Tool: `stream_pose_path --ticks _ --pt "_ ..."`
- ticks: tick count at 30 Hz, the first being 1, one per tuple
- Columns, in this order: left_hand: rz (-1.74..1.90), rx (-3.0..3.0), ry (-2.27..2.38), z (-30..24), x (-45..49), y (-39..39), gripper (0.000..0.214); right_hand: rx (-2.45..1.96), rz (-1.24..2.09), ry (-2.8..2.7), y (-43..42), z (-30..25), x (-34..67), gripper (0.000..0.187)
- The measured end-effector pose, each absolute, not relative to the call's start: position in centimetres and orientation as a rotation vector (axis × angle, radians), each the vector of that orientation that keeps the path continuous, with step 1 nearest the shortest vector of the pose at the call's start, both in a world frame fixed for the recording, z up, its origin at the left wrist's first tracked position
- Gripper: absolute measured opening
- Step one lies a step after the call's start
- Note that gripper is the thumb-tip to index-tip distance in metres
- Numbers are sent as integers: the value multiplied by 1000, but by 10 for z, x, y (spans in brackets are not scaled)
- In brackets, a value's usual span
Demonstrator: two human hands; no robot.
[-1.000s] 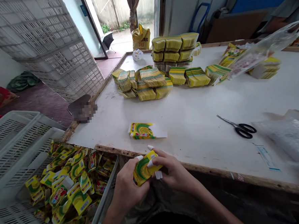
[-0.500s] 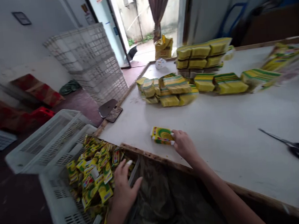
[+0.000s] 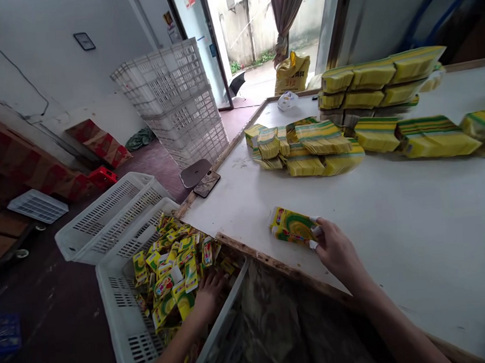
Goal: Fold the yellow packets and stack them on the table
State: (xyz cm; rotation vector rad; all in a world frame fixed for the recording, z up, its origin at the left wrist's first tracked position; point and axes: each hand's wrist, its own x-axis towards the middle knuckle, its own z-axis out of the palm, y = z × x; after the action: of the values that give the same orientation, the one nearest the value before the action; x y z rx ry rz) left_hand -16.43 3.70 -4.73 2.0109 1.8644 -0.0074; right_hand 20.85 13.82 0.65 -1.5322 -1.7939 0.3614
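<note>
Between fingertips [image 3: 314, 244] of right hand [image 3: 340, 251], 1 yellow box [image 3: 291, 225]; left hand [image 3: 211, 288] amid packets [image 3: 190, 273], grip unclear.

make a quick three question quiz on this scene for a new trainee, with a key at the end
1. Multiple choice: what does the right hand hold by one end? a) the umbrella, b) the yellow-green box, c) the yellow sack
2. True or false: the left hand is inside the crate of yellow packets.
3. Fill the gap: at the left edge of the table lies a ____.

Key: 1. b; 2. true; 3. phone.
</note>
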Motion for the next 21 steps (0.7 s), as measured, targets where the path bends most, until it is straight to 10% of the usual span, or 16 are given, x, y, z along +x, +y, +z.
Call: stream_pose_path --ticks 21 --pt "-258 1696 2398 -40 -250 17 57 -1405 476 -1618 135 14 209 45"
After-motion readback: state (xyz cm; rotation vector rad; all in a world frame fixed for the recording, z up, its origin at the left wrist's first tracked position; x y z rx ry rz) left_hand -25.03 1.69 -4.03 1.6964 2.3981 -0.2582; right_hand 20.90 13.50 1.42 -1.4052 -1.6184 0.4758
